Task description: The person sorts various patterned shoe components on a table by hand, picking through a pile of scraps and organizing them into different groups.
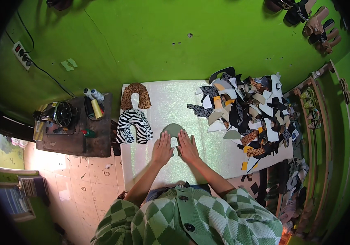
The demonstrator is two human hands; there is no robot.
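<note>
Head view. I see both hands flat on the white worktop [171, 102], palms down, fingers straight and close together. Left hand [162, 149] presses on the left leg of a grey-green horseshoe-shaped cut piece [172, 130]; right hand [188, 148] presses on its right leg. Neither hand grips anything: both lie open, spread flat over the material. The arch of the piece points away from me and shows clear of the fingertips; the gap between its legs sits between the two hands.

Piece lies near the middle of the worktop, a little toward the near edge. Left of it, well apart, a zebra-print horseshoe piece [132, 126] and behind that a leopard-print one [135, 95], both by the worktop's left edge. Right of the hands, a big heap of mixed offcuts [248, 114] in black, white, tan and print covers the right part of the surface and spills toward the near right edge.

Open room: bare worktop beyond the arch up to the far edge, and a strip between right hand and heap. Left edge drops to tiled floor [89, 183]; a dark side table [77, 134] with thread cones [94, 102] stands there. Green wall [162, 36] behind.
</note>
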